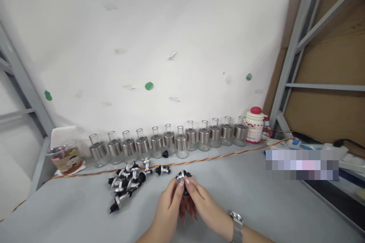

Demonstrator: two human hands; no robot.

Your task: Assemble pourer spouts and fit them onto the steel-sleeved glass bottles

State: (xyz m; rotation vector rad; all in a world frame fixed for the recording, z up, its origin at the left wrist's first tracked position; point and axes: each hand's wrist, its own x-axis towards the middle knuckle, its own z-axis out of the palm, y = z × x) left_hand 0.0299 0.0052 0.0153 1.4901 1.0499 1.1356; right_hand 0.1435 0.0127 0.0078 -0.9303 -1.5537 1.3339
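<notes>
My left hand (169, 203) and my right hand (207, 205) are together above the grey table, near its front. Both are closed on one black-and-silver bottle pourer (182, 175), with the thumbs pressed on it. Much of the pourer is hidden by my fingers. To the left lies a loose pile of similar pourers (132, 184), with black tips and silver collars. One pourer (162, 170) lies apart at the pile's right, and a small black piece (165, 154) rests by the bottles.
A row of glass bottles with metal sleeves (181, 142), open at the top, stands along the white wall. A red-yellow cord (205, 158) runs in front of them. A labelled tub (67, 159) is at left, a red-topped jar (254, 127) at right. Metal posts flank the table (85, 212).
</notes>
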